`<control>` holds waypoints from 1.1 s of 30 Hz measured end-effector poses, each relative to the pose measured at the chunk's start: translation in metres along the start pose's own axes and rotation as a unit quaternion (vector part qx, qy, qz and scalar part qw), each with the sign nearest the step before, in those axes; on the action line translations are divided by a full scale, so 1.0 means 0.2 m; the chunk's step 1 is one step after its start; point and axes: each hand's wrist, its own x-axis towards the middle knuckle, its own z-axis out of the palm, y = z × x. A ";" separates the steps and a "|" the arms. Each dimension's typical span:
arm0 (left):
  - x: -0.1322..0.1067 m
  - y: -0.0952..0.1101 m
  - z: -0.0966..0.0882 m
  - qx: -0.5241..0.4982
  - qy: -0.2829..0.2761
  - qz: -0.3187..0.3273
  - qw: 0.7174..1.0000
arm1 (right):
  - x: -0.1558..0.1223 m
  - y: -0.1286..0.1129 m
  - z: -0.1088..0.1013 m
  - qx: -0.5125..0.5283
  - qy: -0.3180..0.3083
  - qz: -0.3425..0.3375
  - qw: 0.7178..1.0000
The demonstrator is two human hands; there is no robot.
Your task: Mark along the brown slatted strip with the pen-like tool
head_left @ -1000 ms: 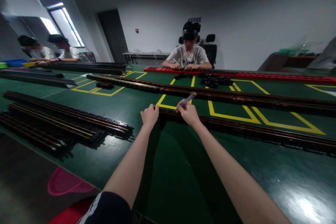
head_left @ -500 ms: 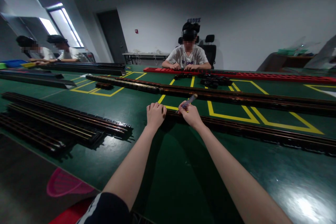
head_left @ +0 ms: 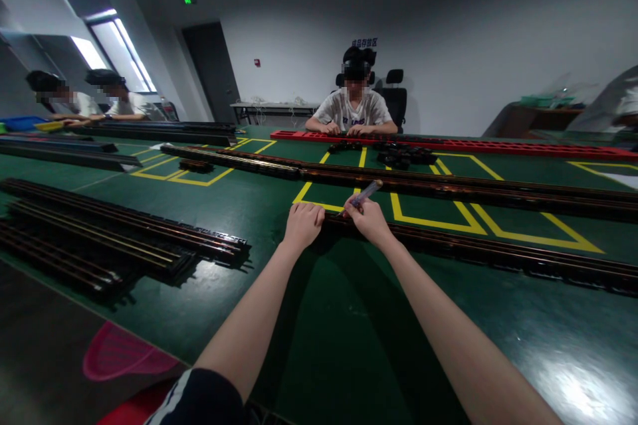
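A long black strip with copper-coloured lines (head_left: pixel 473 250) lies across the table in front of me and runs off to the right. My left hand (head_left: pixel 304 224) is closed over its left end, the fingertips curled down on it. In my right hand (head_left: pixel 369 220) is a screwdriver (head_left: pixel 367 192) with a translucent purplish handle and a tan end, tilted up to the right. Its thin tip points down at the strip, close beside my left fingers. Whether the tip touches the strip I cannot tell.
Further back lies another long strip (head_left: pixel 399 177). Several similar strips (head_left: pixel 114 232) lie at left. Black parts (head_left: pixel 406 154) sit before a co-worker (head_left: pixel 355 109) at a red slotted rail (head_left: pixel 473 143). Two more people are at far left. A pink basket (head_left: pixel 124 355) is below the table edge.
Both hands appear slightly further right in the view, the left one more so, now closer to the screwdriver tip. The screwdriver stays in my right hand. The view has shifted a little.
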 end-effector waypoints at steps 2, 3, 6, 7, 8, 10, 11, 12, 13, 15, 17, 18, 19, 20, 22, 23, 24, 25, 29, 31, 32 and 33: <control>0.00 0.00 0.01 0.002 0.004 -0.002 1.000 | 0.00 0.00 -0.01 0.002 0.005 -0.005 1.000; 0.00 -0.01 0.01 0.003 0.005 -0.003 1.000 | 0.00 0.00 -0.01 0.002 0.008 -0.007 1.000; 0.00 -0.01 0.01 0.010 0.004 -0.001 1.000 | 0.00 0.01 -0.01 0.001 0.011 -0.006 1.000; 0.00 -0.01 0.01 0.013 0.003 0.000 1.000 | 0.00 0.00 -0.02 -0.001 0.010 -0.004 1.000; 0.00 -0.01 0.01 0.014 0.001 0.001 1.000 | -0.01 0.00 -0.02 -0.002 0.007 -0.002 1.000; 0.00 -0.01 0.01 0.013 0.001 0.001 1.000 | -0.01 0.00 -0.01 -0.004 0.001 0.000 1.000; 0.00 -0.01 0.01 0.012 0.002 0.001 1.000 | -0.01 -0.01 -0.01 -0.004 -0.004 0.000 1.000; 0.00 -0.01 0.02 0.011 0.003 0.001 1.000 | -0.01 -0.01 -0.01 -0.004 -0.008 0.001 1.000; 0.00 -0.01 0.02 0.010 0.005 0.002 1.000 | -0.01 -0.01 -0.01 -0.004 -0.012 0.003 1.000; 0.00 -0.01 0.02 0.011 0.006 0.002 1.000 | -0.01 -0.01 0.00 -0.005 -0.017 0.009 1.000; 0.00 -0.01 0.02 0.013 0.004 0.001 1.000 | -0.01 -0.01 0.00 -0.005 -0.019 0.013 1.000; 0.00 -0.01 0.02 0.014 0.002 0.000 1.000 | -0.01 -0.01 0.00 -0.005 -0.019 0.015 1.000; 0.00 -0.01 0.01 0.015 -0.001 0.000 1.000 | -0.01 -0.01 0.00 -0.004 -0.018 0.016 1.000; 0.00 -0.01 0.01 0.015 -0.003 0.000 1.000 | -0.01 -0.01 0.00 -0.003 -0.016 0.016 1.000; 0.00 0.00 0.00 0.016 -0.005 -0.001 1.000 | -0.01 0.00 0.00 -0.001 -0.016 0.010 1.000; 0.00 0.00 0.00 0.020 -0.006 -0.001 1.000 | -0.01 0.00 0.00 -0.001 -0.017 0.005 1.000; 0.00 0.00 0.00 0.024 -0.006 -0.002 1.000 | -0.01 0.01 0.00 -0.003 -0.019 0.000 1.000; 0.00 0.00 0.00 0.030 -0.006 -0.003 1.000 | -0.01 0.01 0.00 -0.006 -0.021 -0.005 1.000; 0.00 0.00 0.01 0.037 0.003 -0.002 0.999 | -0.01 0.02 0.00 -0.023 -0.023 -0.008 0.999; 0.00 0.00 0.02 0.033 0.012 -0.002 0.999 | -0.01 0.02 -0.01 -0.029 -0.021 -0.007 0.999; 0.00 0.00 0.02 0.032 0.016 -0.003 0.999 | -0.01 0.01 -0.01 -0.030 -0.018 -0.007 0.999; 0.00 -0.01 0.03 0.030 0.019 -0.003 0.999 | -0.01 0.01 -0.02 -0.031 -0.015 -0.009 0.999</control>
